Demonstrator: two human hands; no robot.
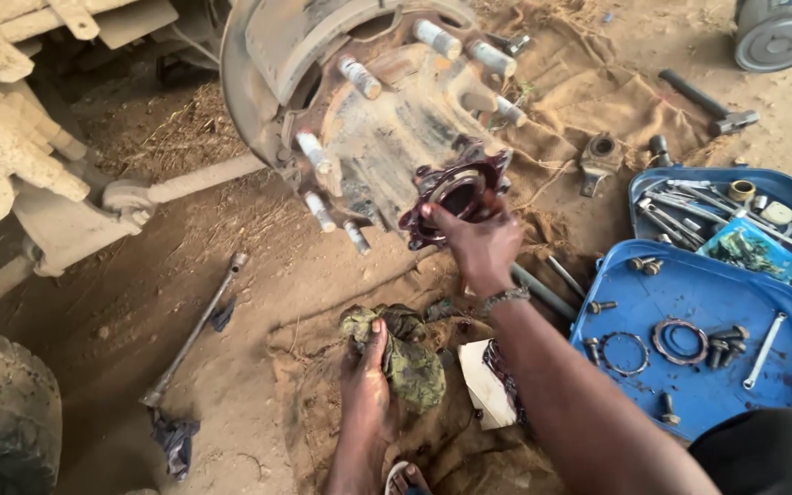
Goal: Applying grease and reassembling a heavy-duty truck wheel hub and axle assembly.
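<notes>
Our right hand clamps the rim of the dark flanged ring, rigid, heavy, likely greasy, while our left hand presses the soft rag.

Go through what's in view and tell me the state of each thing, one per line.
Right hand: gripping the dark red flange ring against the hub.
Left hand: resting on the green rag.
Wheel hub: bare, rusty, studs exposed.
Blue tray: holding bolts and rings.

The single head-worn camera is looking steeply down and slightly forward from close above the dirt floor, facing the wheel hub, with blue trays sitting rightward.
</notes>
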